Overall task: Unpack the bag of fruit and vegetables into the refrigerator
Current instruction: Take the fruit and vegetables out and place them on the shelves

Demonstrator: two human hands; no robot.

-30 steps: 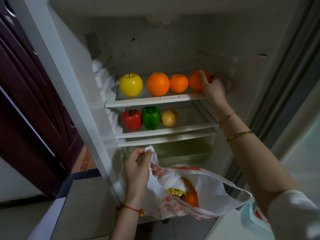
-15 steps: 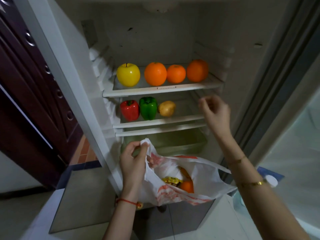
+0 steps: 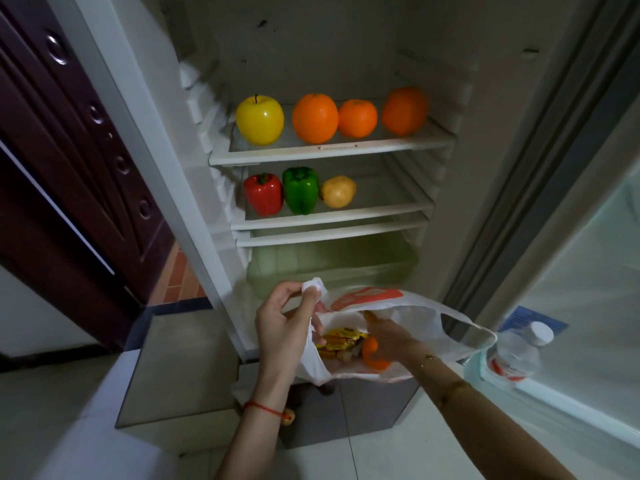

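A white plastic bag (image 3: 426, 317) with red print hangs open in front of the refrigerator. My left hand (image 3: 284, 323) pinches its left handle. My right hand (image 3: 391, 337) is inside the bag, over an orange fruit (image 3: 375, 356) and beside yellow packets (image 3: 341, 339); its fingers are partly hidden. On the upper shelf (image 3: 332, 150) stand a yellow apple (image 3: 259, 119) and three oranges (image 3: 315, 117). The lower shelf (image 3: 329, 220) carries a red pepper (image 3: 264, 194), a green pepper (image 3: 300, 189) and a potato (image 3: 338, 191).
A greenish crisper drawer (image 3: 332, 268) sits under the shelves. The open fridge door (image 3: 588, 237) stands at the right with a water bottle (image 3: 516, 351) in its rack. A dark wooden door (image 3: 69, 150) is at the left.
My right hand left the rightmost orange on the upper shelf, came down and went into the bag. My left hand kept hold of the bag's handle.
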